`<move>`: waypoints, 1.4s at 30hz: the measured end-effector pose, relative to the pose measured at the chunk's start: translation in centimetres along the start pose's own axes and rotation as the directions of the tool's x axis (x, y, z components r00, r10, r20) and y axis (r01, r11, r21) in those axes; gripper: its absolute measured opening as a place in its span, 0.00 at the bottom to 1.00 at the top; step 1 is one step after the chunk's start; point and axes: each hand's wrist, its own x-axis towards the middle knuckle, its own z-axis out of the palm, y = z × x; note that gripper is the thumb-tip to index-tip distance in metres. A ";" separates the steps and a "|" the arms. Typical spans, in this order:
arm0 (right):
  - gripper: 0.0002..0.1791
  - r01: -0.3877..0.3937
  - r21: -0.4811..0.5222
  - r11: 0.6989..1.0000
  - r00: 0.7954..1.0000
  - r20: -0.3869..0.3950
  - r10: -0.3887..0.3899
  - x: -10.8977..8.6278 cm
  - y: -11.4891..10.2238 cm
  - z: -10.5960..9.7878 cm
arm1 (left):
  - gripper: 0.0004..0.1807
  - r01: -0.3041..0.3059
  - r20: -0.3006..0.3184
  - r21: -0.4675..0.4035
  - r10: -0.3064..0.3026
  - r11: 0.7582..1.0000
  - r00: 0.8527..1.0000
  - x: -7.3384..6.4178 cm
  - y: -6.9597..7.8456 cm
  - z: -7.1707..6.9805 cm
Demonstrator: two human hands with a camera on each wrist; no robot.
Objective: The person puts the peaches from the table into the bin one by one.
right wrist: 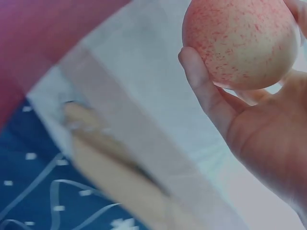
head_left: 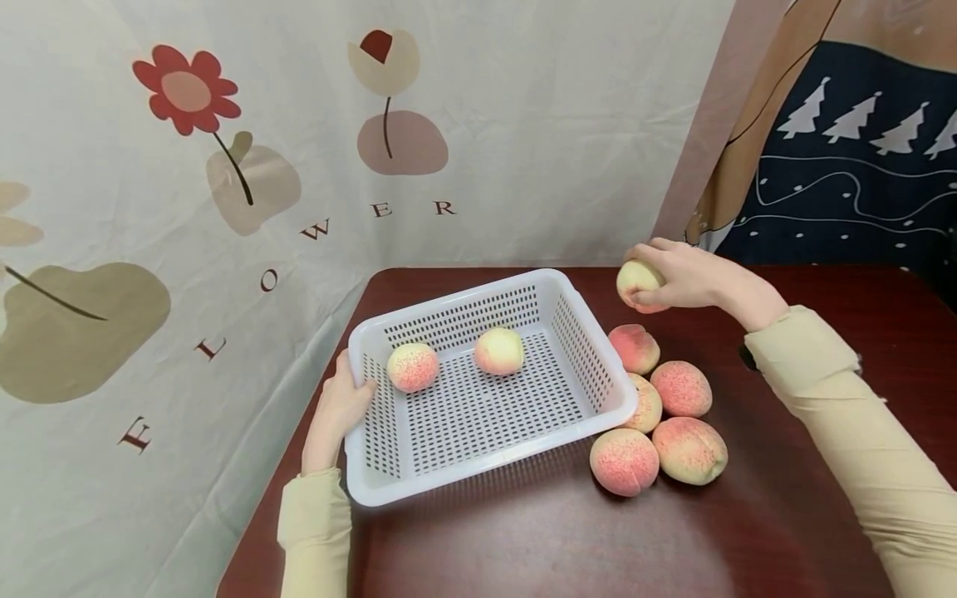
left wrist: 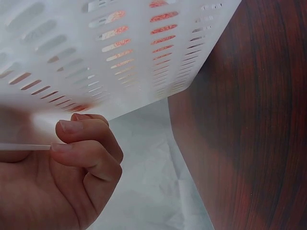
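"While the right hand (head_left: 682, 274) grips a peach (head_left: 637, 281) to the right of the white basket (head_left: 493, 411), what can you read?"

"F, L, O, W, E, R, in dark red letters (head_left: 444, 208) on the pale cloth (head_left: 538, 124) behind the table (head_left: 523, 548)."

"And the left hand (head_left: 340, 403)?"

"Its fingers clasp the basket's end. Inside lie two peaches (head_left: 499, 350). Five loose peaches (head_left: 681, 388) crowd beside it; the rim partly hides one."

A round, red-speckled yellow peach (head_left: 636, 282) is in the right hand (head_left: 684, 276); a white perforated-plastic basket (head_left: 493, 419) holds two pinkish-yellow peaches (head_left: 499, 351).
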 end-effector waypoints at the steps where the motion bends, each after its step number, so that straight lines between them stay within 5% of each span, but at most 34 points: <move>1: 0.27 0.011 -0.010 1.000 1.000 0.003 -0.011 0.3 -0.7 -0.2 | 0.36 0.001 0.001 -0.003 -0.001 1.000 1.000 0.0 0.0 0.0; 8: 0.28 0.061 -0.098 0.993 0.997 0.052 -0.056 2.6 -5.4 0.2 | 0.37 0.002 0.001 -0.004 -0.002 1.000 1.000 0.2 -0.2 0.1; 18: 0.26 0.155 -0.220 0.963 0.981 0.151 -0.123 5.3 -9.6 3.6 | 0.37 -0.003 -0.011 -0.011 0.003 1.000 1.000 0.3 -0.2 0.3; 30: 0.28 0.191 -0.332 0.924 0.931 0.358 -0.064 6.8 -11.2 7.5 | 0.37 0.000 -0.012 -0.021 0.000 1.000 1.000 0.4 -0.2 0.4; 36: 0.26 0.216 -0.344 0.914 0.916 0.394 -0.068 7.0 -11.5 8.9 | 0.37 -0.007 -0.014 -0.010 0.007 1.000 1.000 0.3 -0.3 0.4; 42: 0.25 0.205 -0.308 0.929 0.922 0.379 -0.077 7.3 -11.6 9.5 | 0.37 -0.001 -0.018 0.005 0.001 1.000 1.000 0.3 -0.3 0.3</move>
